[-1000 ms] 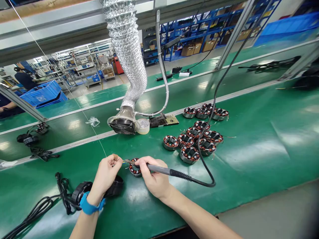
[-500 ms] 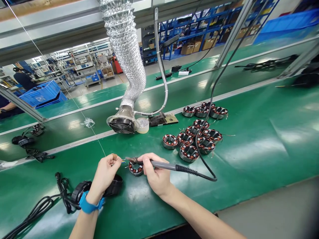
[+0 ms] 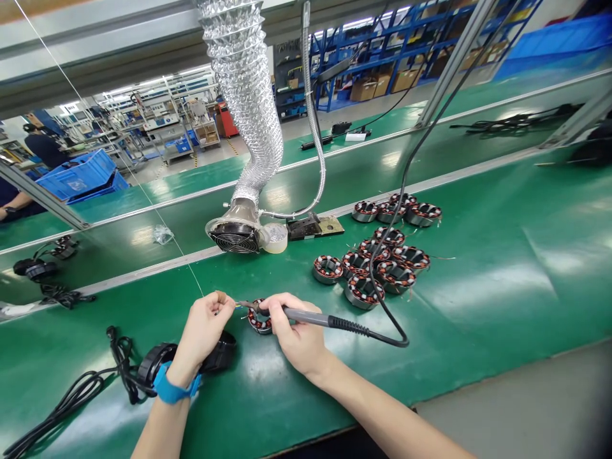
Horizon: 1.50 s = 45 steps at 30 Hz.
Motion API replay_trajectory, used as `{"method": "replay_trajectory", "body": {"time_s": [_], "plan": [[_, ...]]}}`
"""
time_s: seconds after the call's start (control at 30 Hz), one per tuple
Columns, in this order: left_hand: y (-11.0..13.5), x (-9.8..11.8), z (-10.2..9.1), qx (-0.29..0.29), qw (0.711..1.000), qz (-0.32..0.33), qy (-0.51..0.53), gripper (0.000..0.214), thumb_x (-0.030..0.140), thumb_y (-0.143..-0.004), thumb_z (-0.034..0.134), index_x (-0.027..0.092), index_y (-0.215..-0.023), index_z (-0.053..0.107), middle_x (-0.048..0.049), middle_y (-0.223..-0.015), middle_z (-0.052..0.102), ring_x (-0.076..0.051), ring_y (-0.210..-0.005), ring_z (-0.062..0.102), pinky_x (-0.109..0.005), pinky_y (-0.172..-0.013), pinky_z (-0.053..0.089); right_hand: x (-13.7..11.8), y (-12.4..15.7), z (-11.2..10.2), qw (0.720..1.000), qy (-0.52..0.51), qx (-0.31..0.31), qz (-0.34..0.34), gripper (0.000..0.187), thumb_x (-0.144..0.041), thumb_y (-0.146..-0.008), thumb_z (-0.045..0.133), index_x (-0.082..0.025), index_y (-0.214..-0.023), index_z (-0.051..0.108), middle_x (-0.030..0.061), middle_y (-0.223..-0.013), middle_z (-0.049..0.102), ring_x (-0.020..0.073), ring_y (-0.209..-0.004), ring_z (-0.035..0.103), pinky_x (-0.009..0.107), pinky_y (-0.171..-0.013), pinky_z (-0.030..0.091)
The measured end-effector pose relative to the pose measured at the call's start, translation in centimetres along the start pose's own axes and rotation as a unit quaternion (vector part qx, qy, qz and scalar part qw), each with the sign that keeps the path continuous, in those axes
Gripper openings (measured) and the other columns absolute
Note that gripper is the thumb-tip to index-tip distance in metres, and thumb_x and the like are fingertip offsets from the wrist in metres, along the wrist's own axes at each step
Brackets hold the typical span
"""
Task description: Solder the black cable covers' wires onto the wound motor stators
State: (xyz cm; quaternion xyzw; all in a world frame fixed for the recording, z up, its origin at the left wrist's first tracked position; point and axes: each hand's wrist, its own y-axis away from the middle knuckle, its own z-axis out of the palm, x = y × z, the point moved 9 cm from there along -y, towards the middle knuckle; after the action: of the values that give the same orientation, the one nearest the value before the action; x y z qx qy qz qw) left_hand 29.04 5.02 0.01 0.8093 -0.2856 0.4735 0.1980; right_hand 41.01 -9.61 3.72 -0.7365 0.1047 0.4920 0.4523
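We look to be soldering: our right fingers (image 3: 282, 310) grip the soldering iron (image 3: 306, 317) above a wound stator (image 3: 259, 323); our left fingers (image 3: 210, 305) pinch thin leads (image 3: 234, 307), which seem to need the tip next.

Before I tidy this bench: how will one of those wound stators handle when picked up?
The wound stator will probably feel heavy for its size, being apparently a metal core packed with copper windings. Lying flat, as it does now, it should stay put, but on edge it might roll. The thin lead wires on the stators nearby look floppy and easily snagged.
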Motion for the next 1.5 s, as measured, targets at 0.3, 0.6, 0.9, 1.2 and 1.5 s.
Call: {"method": "replay_trajectory", "body": {"time_s": [0.3,0.6,0.9,1.2,1.5], "plan": [[-0.1,-0.3,-0.3,0.005,1.000,0.005,-0.007,0.027,0.041,-0.080,0.062,0.016,-0.074,0.062,-0.0011,-0.071,0.063,-0.017,-0.069,0.055,-0.026,-0.066,0.039,0.6,0.2,-0.7,0.999,-0.008,0.029,0.014,0.027,-0.027,-0.095,0.046,-0.019,-0.077,0.065,-0.0023,-0.051,0.058,0.0126,-0.048,0.059,0.025,-0.055,0.050],[-0.1,-0.8,-0.1,-0.009,1.000,-0.009,-0.022,0.028,0.043,-0.080,0.060,0.016,-0.073,0.060,0.0000,-0.070,0.058,-0.016,-0.069,0.050,-0.026,-0.065,0.036,0.1,0.1,-0.8,0.999,-0.008,0.032,0.001,0.026,-0.024,-0.094,0.047,-0.018,-0.076,0.065,-0.0014,-0.057,0.064,0.0118,-0.050,0.061,0.023,-0.052,0.049],[-0.1,-0.6,-0.1,-0.006,1.000,-0.010,-0.021,0.028,0.043,-0.079,0.059,0.015,-0.074,0.061,-0.0013,-0.072,0.059,-0.017,-0.070,0.050,-0.028,-0.067,0.037,-0.8,-0.1,-0.1,0.999,0.014,0.008,-0.028,0.024,-0.021,-0.092,0.049,-0.020,-0.076,0.066,0.0002,-0.065,0.071,0.0146,-0.059,0.069,0.023,-0.056,0.054],[0.1,-0.3,0.0,0.005,0.999,-0.006,-0.037,0.027,0.042,-0.079,0.058,0.016,-0.072,0.060,-0.0005,-0.070,0.059,-0.016,-0.068,0.051,-0.028,-0.067,0.037,-1.2,-0.1,-0.1,0.998,0.023,0.009,-0.050,0.023,-0.019,-0.091,0.049,-0.019,-0.076,0.066,0.0006,-0.068,0.073,0.0131,-0.057,0.068,0.022,-0.057,0.053],[0.2,-0.3,0.0,0.006,0.999,-0.004,-0.039,0.028,0.043,-0.080,0.058,0.016,-0.074,0.060,-0.0008,-0.071,0.060,-0.016,-0.068,0.052,-0.027,-0.067,0.038,-1.2,-0.1,-0.2,0.999,0.024,0.014,-0.044,0.023,-0.019,-0.091,0.050,-0.018,-0.076,0.067,0.0002,-0.065,0.071,0.0125,-0.056,0.067,0.021,-0.056,0.052]]}}
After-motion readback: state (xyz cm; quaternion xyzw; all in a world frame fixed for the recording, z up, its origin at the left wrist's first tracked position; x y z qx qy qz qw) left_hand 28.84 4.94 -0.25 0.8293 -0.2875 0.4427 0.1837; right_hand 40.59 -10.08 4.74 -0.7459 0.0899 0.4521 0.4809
